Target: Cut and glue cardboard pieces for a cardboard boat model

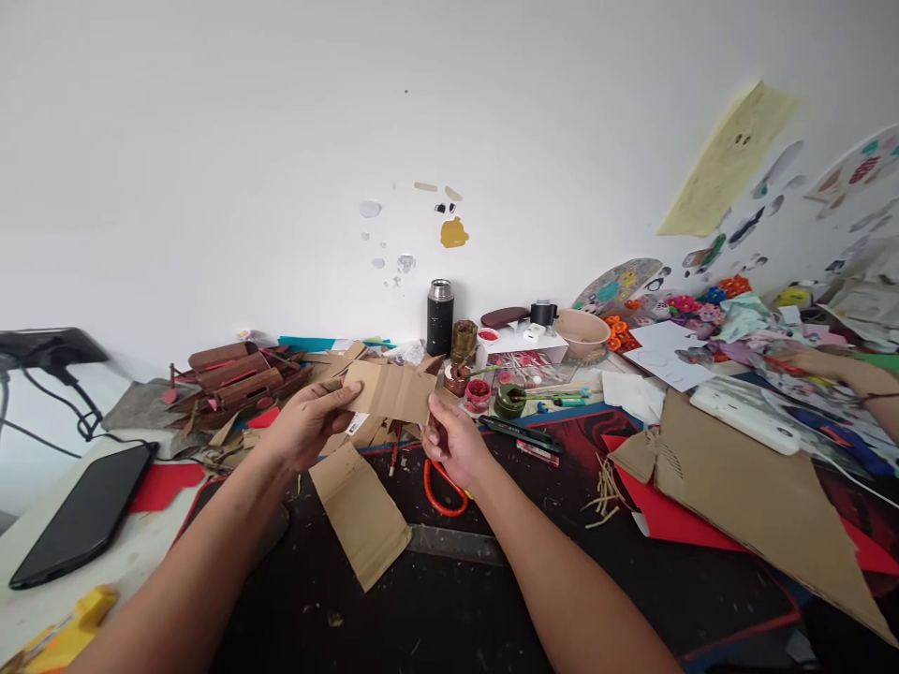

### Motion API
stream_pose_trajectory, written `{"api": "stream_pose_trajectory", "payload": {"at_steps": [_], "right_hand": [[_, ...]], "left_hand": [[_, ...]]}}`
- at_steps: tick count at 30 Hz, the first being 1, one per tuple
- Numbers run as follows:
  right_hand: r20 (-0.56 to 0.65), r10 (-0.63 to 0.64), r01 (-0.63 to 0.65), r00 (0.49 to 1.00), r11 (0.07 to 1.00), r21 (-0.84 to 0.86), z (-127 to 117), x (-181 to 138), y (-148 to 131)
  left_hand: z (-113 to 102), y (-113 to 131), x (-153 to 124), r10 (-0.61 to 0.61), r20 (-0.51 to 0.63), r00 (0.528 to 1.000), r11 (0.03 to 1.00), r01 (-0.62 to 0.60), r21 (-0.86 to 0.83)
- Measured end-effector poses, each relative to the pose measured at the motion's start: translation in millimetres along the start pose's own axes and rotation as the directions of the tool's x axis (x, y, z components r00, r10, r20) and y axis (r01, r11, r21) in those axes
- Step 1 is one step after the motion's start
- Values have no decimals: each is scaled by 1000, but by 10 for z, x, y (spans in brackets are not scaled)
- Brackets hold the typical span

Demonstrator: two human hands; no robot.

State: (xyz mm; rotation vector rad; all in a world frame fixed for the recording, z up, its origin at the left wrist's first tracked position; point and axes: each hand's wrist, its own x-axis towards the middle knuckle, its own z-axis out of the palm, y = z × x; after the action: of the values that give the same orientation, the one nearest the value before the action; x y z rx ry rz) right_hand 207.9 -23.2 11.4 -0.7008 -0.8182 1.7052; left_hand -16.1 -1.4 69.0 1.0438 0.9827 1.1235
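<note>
A creased rectangular piece of brown cardboard (pixel 394 391) is held up above the dark mat, stretched between both hands. My left hand (pixel 317 419) pinches its left end, thumb on top. My right hand (pixel 456 440) is closed on its right end, with the fingers curled behind. Below lies a second cardboard piece (pixel 361 520), flat on the mat, one end beside a metal ruler (pixel 456 545). Under my right hand shows a red-orange loop handle (pixel 445 505); what it belongs to is partly hidden.
A brown model boat (pixel 235 379) stands back left, near a black phone (pixel 84 510). A black flask (pixel 440 318), paint jars (pixel 478 395) and a box cutter (pixel 520 433) are behind my hands. Right are a large cardboard sheet (pixel 744 496), a white power strip (pixel 744 415) and another person's arm (pixel 843 374).
</note>
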Motion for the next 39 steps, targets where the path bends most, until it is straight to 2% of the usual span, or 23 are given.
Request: {"api": "stream_pose_trajectory", "payload": {"at_steps": [7,15,23,28,39], "right_hand": [[-20,-26,24,999,994,-107,20,-14,69],[-79,-51,42,996,994,-105,-13,26,84],[-3,29,-29,1000,982,-184,55,-46,81],[-23,1,-6,1000,977,-211,50,-43,56],[-16,-107,96,994,945,-313,40,-49,24]], "left_hand": [[15,-32,6,-5,-17,1000,999,6,39],[118,-94,-9,2,30,1000,993,-6,114],[-64,-114,75,133,-36,990,955,-118,273],[-99,-18,38,96,16,995,920,-95,379],[100,-126,22,66,16,998,963,-68,261]]}}
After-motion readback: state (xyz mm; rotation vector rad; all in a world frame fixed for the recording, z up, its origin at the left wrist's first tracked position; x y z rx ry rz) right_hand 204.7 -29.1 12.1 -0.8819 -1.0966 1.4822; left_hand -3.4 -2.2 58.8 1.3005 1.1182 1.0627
